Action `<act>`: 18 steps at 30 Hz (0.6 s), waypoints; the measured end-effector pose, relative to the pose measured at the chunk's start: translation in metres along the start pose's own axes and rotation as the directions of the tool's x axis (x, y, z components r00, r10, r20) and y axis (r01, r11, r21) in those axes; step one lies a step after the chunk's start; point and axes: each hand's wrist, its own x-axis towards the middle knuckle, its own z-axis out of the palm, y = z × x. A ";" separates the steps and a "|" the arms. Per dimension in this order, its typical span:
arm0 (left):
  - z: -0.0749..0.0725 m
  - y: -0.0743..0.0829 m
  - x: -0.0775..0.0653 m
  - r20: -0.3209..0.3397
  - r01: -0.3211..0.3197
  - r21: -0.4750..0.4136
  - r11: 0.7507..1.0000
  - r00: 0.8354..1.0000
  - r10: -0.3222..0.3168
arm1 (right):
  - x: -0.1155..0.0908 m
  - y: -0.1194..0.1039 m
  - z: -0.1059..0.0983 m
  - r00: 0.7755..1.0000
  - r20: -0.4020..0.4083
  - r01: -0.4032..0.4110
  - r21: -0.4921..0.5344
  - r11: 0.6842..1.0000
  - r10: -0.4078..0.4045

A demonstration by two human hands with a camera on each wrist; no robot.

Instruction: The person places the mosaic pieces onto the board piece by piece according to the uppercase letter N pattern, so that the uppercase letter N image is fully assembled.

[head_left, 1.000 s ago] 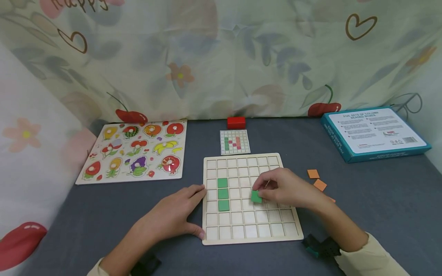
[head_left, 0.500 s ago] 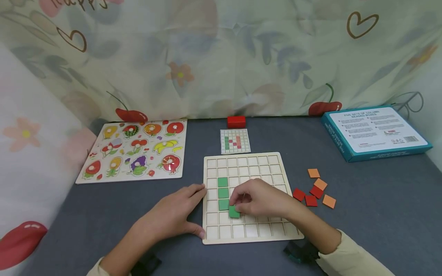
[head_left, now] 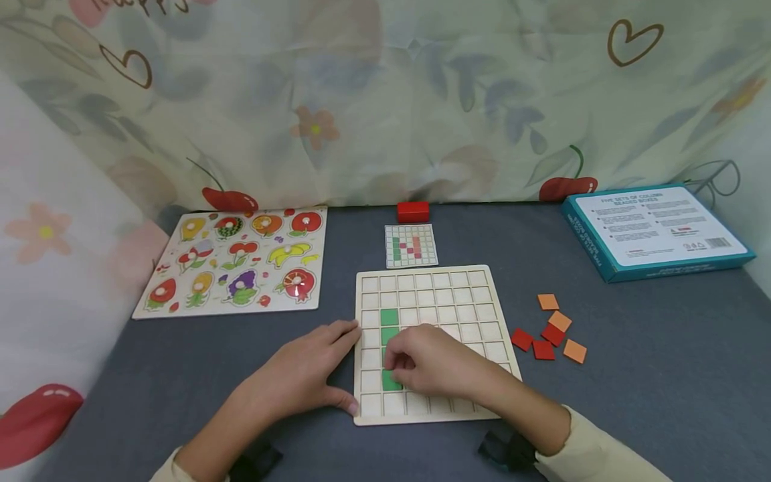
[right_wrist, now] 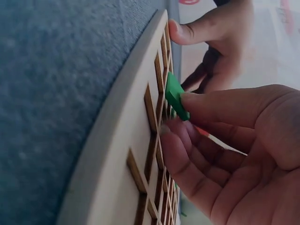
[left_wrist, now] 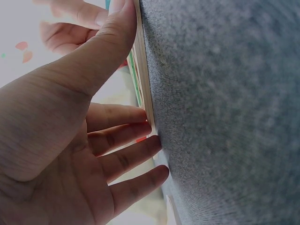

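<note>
The right hand pinches a green tile at its fingertips, tilted over the board beneath; the left hand, fingers apart, touches the board's edge. Let go slanted, the tile might sit crooked.

Green square tile, tilted, at lower left of pale wooden grid board

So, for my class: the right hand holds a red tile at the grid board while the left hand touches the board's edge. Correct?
No: the tile is green, not red, as the right wrist view shows. The right hand does hold it at the grid board, and the left hand touches the board's edge.
</note>
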 end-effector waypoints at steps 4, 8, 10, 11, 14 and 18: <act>0.000 0.000 0.001 0.005 0.000 0.006 1.000 1.000 0.000 | -0.004 -0.001 0.002 1.000 -0.023 0.005 -0.082 0.997 -0.007; 0.000 0.000 0.001 0.009 -0.001 0.008 1.000 1.000 0.001 | -0.008 -0.002 0.004 0.999 -0.046 0.004 -0.110 0.994 -0.009; 0.000 0.000 0.001 0.010 -0.002 0.010 1.000 1.000 0.002 | -0.009 -0.003 0.004 0.998 -0.058 0.009 -0.121 0.993 -0.016; 0.000 0.000 0.000 0.009 -0.004 0.009 1.000 1.000 0.004 | -0.010 -0.003 0.004 0.998 -0.062 0.010 -0.125 0.992 -0.018; 0.000 0.000 0.000 0.007 -0.008 0.012 1.000 1.000 0.008 | -0.011 -0.005 0.005 0.997 -0.068 0.013 -0.142 0.990 -0.022; 0.000 -0.001 0.000 0.003 -0.012 0.012 1.000 1.000 0.012 | -0.012 -0.006 0.004 0.997 -0.075 0.009 -0.146 0.989 -0.021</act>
